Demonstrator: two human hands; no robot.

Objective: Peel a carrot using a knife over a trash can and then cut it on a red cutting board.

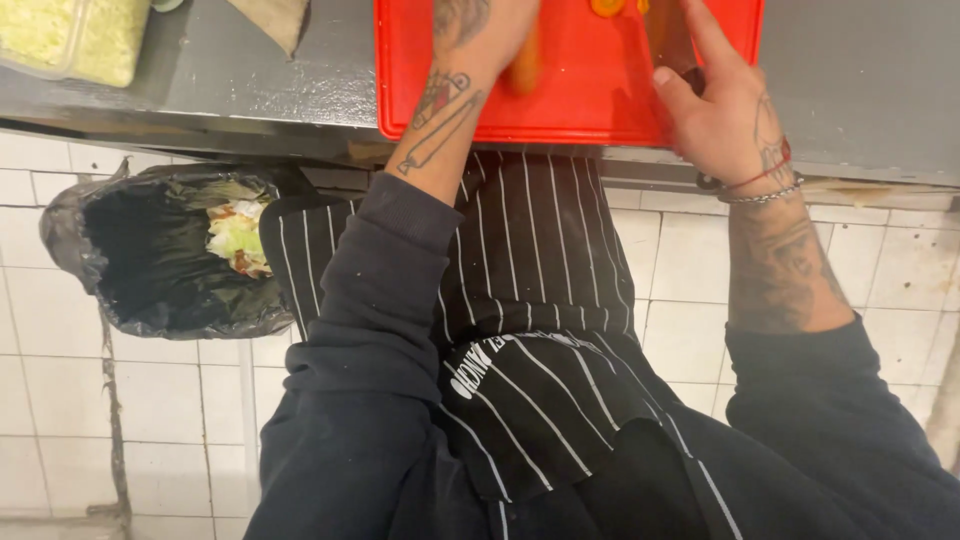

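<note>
Both hands are seen at the far edge of the view, on a red cutting board (pixel 600 100) that lies on a grey steel counter (pixel 860 80). On the left, the left hand (pixel 480 30) is pressed down on an orange carrot (pixel 527 65), which lies on the board pointing far to near; whether the fingers are curled round it cannot be told, since the top of the hand is cut off by the frame. On the right, the right hand (pixel 720 110) is closed round a dark knife handle (pixel 692 75), the forefinger stretched along the blade (pixel 665 35). A carrot slice (pixel 607 7) is seen on the far edge of the board.

A striped dark apron (pixel 530 300) is worn below the counter. At the left, on the white tiled floor (pixel 150 400), a bin lined with a black bag (pixel 160 250) is filled partly with vegetable scraps. At the far left corner a clear tub of shredded greens (pixel 70 35) is set on the counter.
</note>
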